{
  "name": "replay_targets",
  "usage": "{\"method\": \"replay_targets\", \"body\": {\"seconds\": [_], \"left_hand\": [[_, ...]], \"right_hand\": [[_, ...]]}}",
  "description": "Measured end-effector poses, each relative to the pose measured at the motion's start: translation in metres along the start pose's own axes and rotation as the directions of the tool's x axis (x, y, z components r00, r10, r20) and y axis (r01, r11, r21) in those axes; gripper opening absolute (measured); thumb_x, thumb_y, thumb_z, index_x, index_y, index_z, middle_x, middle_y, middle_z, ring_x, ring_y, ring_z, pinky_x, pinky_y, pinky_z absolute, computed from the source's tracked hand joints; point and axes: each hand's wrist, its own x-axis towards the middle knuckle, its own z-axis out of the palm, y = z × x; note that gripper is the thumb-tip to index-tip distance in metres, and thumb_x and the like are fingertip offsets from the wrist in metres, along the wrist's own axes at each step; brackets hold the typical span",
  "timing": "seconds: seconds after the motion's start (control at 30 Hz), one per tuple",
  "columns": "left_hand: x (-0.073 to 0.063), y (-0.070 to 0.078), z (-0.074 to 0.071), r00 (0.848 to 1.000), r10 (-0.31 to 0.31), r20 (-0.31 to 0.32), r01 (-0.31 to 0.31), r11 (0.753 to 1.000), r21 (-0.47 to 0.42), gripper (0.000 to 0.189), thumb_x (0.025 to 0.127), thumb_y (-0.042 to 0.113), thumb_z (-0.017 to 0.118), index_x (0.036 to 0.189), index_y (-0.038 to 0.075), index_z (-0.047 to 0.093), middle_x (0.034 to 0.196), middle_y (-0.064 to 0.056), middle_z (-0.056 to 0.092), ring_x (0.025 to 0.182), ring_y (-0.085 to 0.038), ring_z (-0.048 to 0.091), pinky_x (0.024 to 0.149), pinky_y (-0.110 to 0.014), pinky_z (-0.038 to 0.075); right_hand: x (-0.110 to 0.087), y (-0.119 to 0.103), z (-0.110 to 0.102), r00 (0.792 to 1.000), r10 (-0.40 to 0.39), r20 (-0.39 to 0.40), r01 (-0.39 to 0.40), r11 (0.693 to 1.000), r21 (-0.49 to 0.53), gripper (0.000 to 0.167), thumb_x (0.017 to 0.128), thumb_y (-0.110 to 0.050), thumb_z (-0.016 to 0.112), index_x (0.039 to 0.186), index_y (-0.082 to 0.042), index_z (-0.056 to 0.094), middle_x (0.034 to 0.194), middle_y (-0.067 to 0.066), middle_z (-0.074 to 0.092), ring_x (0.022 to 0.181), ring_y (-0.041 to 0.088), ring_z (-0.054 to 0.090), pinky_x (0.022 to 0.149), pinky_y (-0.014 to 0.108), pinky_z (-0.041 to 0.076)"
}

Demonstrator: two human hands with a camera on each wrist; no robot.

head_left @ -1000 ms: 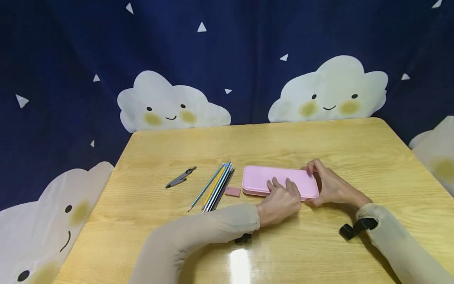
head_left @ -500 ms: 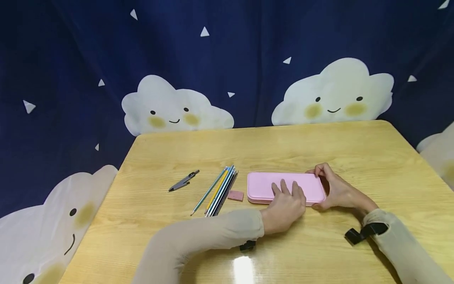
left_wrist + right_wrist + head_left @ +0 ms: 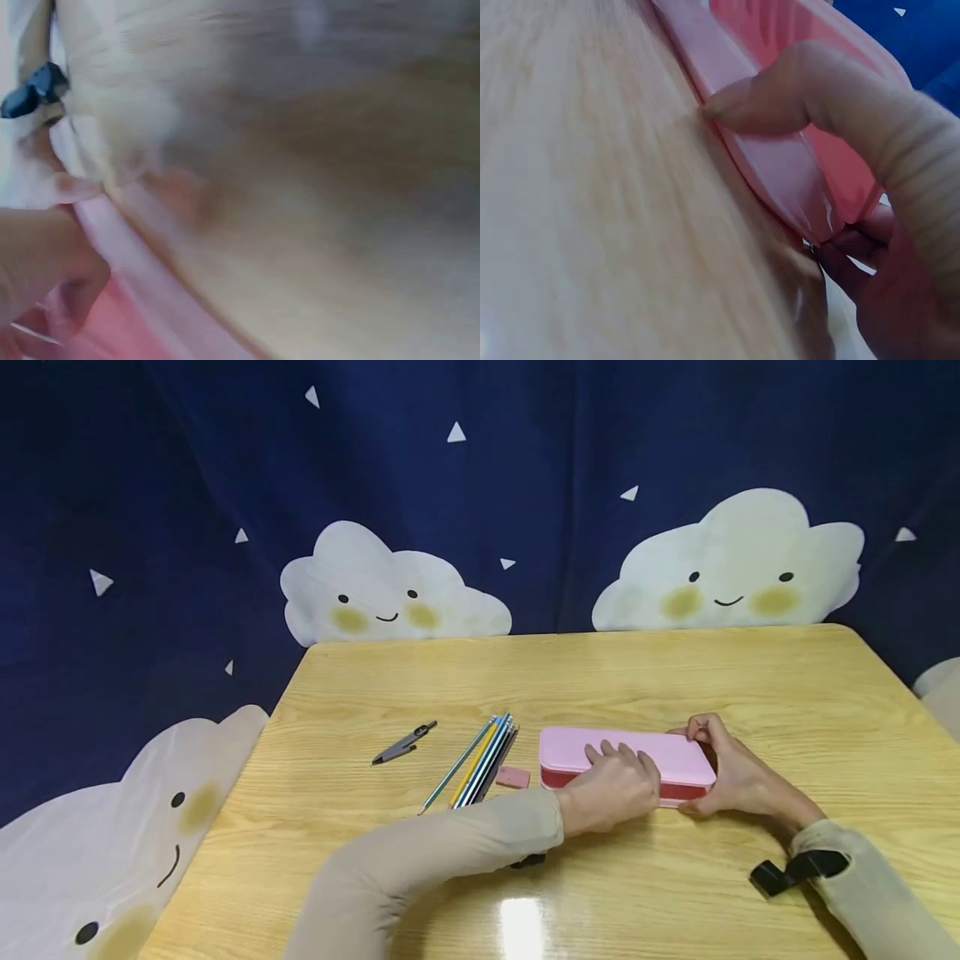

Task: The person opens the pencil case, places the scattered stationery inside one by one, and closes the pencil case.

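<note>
So the pink case (image 3: 675,758) just changed: half a second ago its lid sat flush, and now the front edge has come up and a red strip (image 3: 686,792) shows along the gap; to me that means getting the lid up is underway but nowhere near done. Left hand (image 3: 617,787) has its fingers curled over the lid's front edge, more a hook than a tight fist, though I can't tell exactly where the thumb sits; right hand (image 3: 738,777) grips the right end, thumb on the lower rim and fingers round the far corner. Case is flat on the table (image 3: 465,681), right of a pink eraser (image 3: 513,777) and a fan of slim, straight pencils (image 3: 480,768); lid's smooth, satiny and round-cornered, probably plastic; table's pale wood grain; further left there's a grey hinged tool, maybe a compass (image 3: 404,743).
</note>
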Motion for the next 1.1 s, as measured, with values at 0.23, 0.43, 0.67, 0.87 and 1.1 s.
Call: {"method": "replay_targets", "body": {"seconds": [0.23,0.43,0.67,0.87,1.1], "left_hand": [[0.0023,0.0036,-0.0049,0.999,-0.034,0.034,0.035,0.999,-0.023,0.040,0.096,0.011,0.033,0.118,0.000,0.065,0.106,-0.017,0.070,0.086,-0.030,0.071,0.060,-0.038,0.056],[0.0035,0.0018,-0.0026,0.999,-0.046,0.017,0.046,0.997,-0.060,0.040,0.096,0.012,0.034,0.118,0.003,0.066,0.106,-0.015,0.070,0.086,-0.031,0.070,0.060,-0.037,0.057],[0.0054,-0.0024,-0.0045,0.999,-0.046,0.017,0.047,0.993,-0.110,0.037,0.096,0.012,0.038,0.116,0.005,0.068,0.102,-0.012,0.071,0.083,-0.029,0.070,0.058,-0.035,0.057],[0.0050,-0.0023,-0.0049,0.999,-0.043,0.005,0.043,0.993,-0.113,0.037,0.095,0.012,0.040,0.115,0.004,0.069,0.101,-0.013,0.071,0.082,-0.030,0.070,0.057,-0.035,0.056],[0.0056,-0.0041,-0.0067,0.999,-0.025,0.042,0.030,0.992,-0.126,0.035,0.094,0.014,0.043,0.118,0.006,0.068,0.103,-0.012,0.071,0.084,-0.030,0.070,0.059,-0.034,0.056]], "right_hand": [[-0.0009,0.0005,0.0021,0.999,-0.044,0.026,0.043,0.999,0.023,0.093,0.048,-0.001,0.094,0.116,0.005,0.031,0.125,0.023,0.050,0.111,0.001,0.046,0.085,0.012,0.035],[-0.0013,0.0025,-0.0018,0.998,-0.050,0.039,0.049,0.998,0.029,0.094,0.050,-0.001,0.094,0.119,0.004,0.031,0.127,0.020,0.048,0.111,0.003,0.045,0.085,0.013,0.035],[-0.0038,0.0043,-0.0036,0.997,-0.060,0.055,0.057,0.997,0.054,0.094,0.053,-0.001,0.092,0.123,0.004,0.030,0.128,0.015,0.047,0.109,0.005,0.045,0.084,0.014,0.036],[-0.0030,0.0036,-0.0039,0.995,-0.073,0.061,0.069,0.996,0.056,0.094,0.053,-0.001,0.092,0.123,0.004,0.029,0.128,0.015,0.047,0.109,0.005,0.046,0.084,0.014,0.036],[-0.0029,0.0043,-0.0046,0.996,-0.064,0.065,0.060,0.997,0.057,0.094,0.053,-0.001,0.092,0.123,0.004,0.030,0.128,0.018,0.047,0.110,0.004,0.046,0.084,0.014,0.036]]}}
